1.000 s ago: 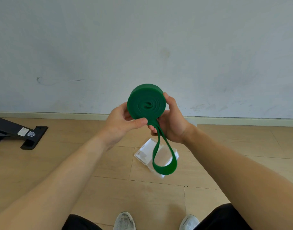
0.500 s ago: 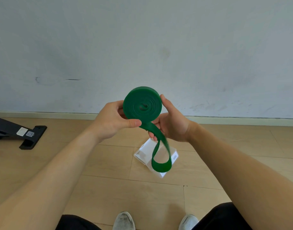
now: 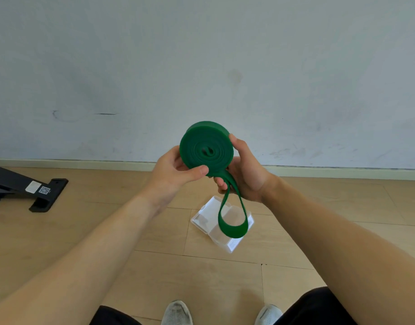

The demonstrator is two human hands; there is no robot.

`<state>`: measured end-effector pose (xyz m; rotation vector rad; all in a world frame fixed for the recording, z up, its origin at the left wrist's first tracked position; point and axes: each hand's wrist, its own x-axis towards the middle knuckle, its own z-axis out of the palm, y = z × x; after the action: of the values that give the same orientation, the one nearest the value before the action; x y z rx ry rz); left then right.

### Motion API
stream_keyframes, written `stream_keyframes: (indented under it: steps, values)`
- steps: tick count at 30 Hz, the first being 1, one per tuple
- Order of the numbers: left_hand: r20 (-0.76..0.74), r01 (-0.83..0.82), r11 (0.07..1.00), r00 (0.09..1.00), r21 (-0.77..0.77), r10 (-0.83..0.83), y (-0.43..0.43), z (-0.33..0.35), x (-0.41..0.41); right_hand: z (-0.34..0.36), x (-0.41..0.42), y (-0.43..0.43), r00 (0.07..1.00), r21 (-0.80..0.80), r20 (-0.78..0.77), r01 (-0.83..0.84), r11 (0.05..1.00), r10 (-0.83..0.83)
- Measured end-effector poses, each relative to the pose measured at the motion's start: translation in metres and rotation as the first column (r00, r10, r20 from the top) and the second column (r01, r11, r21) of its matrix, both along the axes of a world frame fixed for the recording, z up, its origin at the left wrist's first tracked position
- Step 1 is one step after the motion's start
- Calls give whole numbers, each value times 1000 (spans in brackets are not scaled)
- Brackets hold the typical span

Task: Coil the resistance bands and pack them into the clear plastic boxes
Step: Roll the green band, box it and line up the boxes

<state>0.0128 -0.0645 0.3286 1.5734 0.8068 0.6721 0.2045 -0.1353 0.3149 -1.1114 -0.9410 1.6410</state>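
the floor (image 3: 201,277) is pale wood planking that runs up to a light skirting board (image 3: 84,163). a clear plastic box (image 3: 206,218) lies open on it near the middle. off to the left rests a black metal foot (image 3: 48,198) with two stickers (image 3: 38,188). a pair of grey shoes (image 3: 177,313) stands at the near edge.

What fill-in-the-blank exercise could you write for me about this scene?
1. The left hand and right hand hold a coiled ____ resistance band.
2. Its loose end hangs down as a ____.
3. Exactly ____ clear plastic box lies on the wooden floor.
Missing words: green; loop; one.
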Motion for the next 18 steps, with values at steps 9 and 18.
stream_keyframes:
  steps: [9,18]
  values:
    - [-56,-4,997,998,73,8,10,10,-6,4,8,-3,976,-66,120,-174,983,181]
    - [-256,108,968,965,225,-48,15,19,-14,-4,11,-1,940,-36,294,-170,985,173]
